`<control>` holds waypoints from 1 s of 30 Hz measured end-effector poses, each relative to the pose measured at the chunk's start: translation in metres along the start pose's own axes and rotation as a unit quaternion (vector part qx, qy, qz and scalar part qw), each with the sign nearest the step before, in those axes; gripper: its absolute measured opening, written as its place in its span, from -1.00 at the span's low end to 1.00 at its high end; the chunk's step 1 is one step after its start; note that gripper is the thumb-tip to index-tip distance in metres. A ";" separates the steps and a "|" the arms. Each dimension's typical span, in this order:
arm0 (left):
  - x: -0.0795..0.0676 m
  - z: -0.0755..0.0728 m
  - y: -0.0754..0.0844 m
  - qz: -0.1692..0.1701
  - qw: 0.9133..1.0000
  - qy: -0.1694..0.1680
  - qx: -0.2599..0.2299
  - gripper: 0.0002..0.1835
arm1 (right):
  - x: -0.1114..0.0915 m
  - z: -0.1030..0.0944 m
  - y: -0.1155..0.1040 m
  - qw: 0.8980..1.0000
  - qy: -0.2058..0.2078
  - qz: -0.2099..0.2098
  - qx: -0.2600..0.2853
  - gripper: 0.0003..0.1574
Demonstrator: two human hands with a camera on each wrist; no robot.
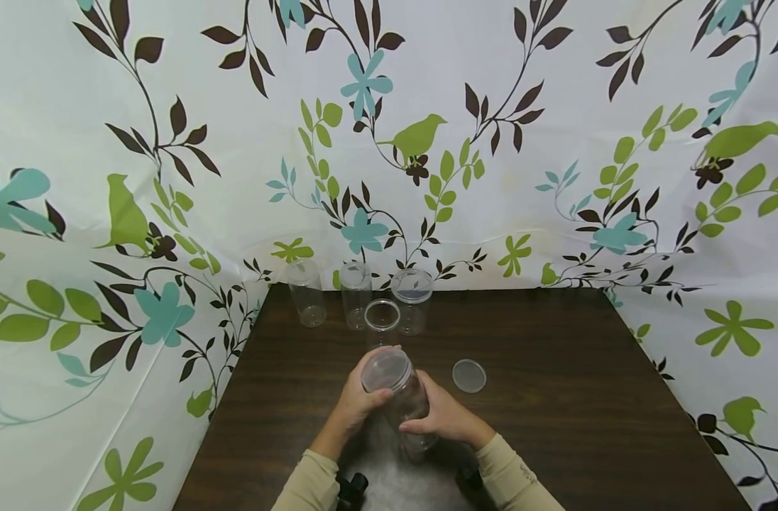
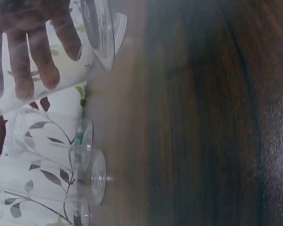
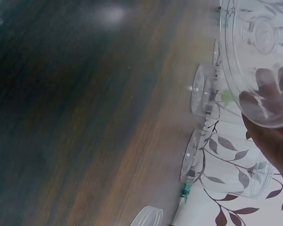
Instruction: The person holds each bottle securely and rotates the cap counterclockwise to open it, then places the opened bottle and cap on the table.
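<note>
Gripping a tall clear jar (image 1: pixel 407 406) at the lower centre of the head view, the left hand (image 1: pixel 358 394) curled round its lid (image 1: pixel 385 367) end while the right hand (image 1: pixel 448 414) clasped its body. The jar's long axis slanted, lid end toward upper left, base toward lower right. A loose disc (image 1: pixel 469 376) lay right of the hands; other jars (image 1: pixel 412 318) stood above them.

**Three Views of One Table (image 1: pixel 587 397)**

The head view looks forward and down from above the table's near side, farthest off, taking in the patterned backdrop (image 1: pixel 440 227) behind it. Both wrist views sit low and close over the table, facing its far edge, rolled sideways opposite ways. These two share the held jar (image 1: pixel 408 401) above the table and standing jars (image 1: pixel 355 298) toward its back.
</note>
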State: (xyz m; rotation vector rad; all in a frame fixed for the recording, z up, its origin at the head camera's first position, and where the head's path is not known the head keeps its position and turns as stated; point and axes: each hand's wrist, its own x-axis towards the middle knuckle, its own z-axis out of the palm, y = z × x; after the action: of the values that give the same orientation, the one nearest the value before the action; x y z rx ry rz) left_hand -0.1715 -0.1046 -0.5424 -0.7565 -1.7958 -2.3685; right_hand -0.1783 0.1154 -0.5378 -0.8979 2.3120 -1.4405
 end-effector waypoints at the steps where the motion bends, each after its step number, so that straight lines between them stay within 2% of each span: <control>1: 0.000 0.001 0.000 -0.001 1.000 0.004 0.003 -0.17 | 0.000 0.001 0.001 1.000 0.004 0.000 -0.006 0.20; 5: -0.001 0.004 0.002 -0.011 1.000 0.018 0.018 -0.17 | -0.001 0.004 0.003 0.999 0.021 -0.008 -0.029 0.20; 11: -0.003 0.008 0.004 -0.020 0.998 0.035 0.045 -0.23 | -0.002 0.009 0.008 0.996 0.055 -0.048 -0.051 0.15; 15: -0.003 0.015 0.006 -0.032 0.992 0.084 0.084 -0.22 | 0.001 0.018 0.008 0.988 0.114 -0.054 -0.086 0.15; 17: -0.002 0.020 0.006 -0.043 0.985 0.122 0.112 -0.21 | 0.002 0.024 0.006 0.979 0.161 -0.044 -0.120 0.15; 21: 0.000 0.033 0.005 -0.082 0.961 0.195 0.177 -0.23 | 0.001 0.037 0.003 0.945 0.248 -0.018 -0.213 0.16; 23: 0.001 0.039 0.005 -0.095 0.950 0.216 0.203 -0.23 | 0.000 0.042 0.003 0.929 0.273 -0.016 -0.251 0.18; 25: 0.000 0.041 0.006 -0.094 0.947 0.225 0.211 -0.23 | -0.001 0.044 0.003 0.920 0.285 -0.019 -0.267 0.20; 27: 0.000 0.040 0.008 -0.089 0.951 0.224 0.196 -0.23 | 0.000 0.044 0.003 0.921 0.283 -0.024 -0.265 0.21; 28: 0.000 0.039 0.008 -0.084 0.955 0.218 0.182 -0.23 | 0.000 0.043 0.003 0.926 0.277 -0.025 -0.257 0.20; 30: -0.001 0.034 0.010 -0.073 0.970 0.193 0.129 -0.21 | 0.001 0.039 0.002 0.942 0.254 -0.024 -0.220 0.18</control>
State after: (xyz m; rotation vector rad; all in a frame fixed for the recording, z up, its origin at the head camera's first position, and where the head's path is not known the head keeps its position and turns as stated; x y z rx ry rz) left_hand -0.1556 -0.0767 -0.5278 -0.1231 -1.9762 -2.1081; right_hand -0.1590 0.0880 -0.5580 -0.7509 3.1032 -1.3102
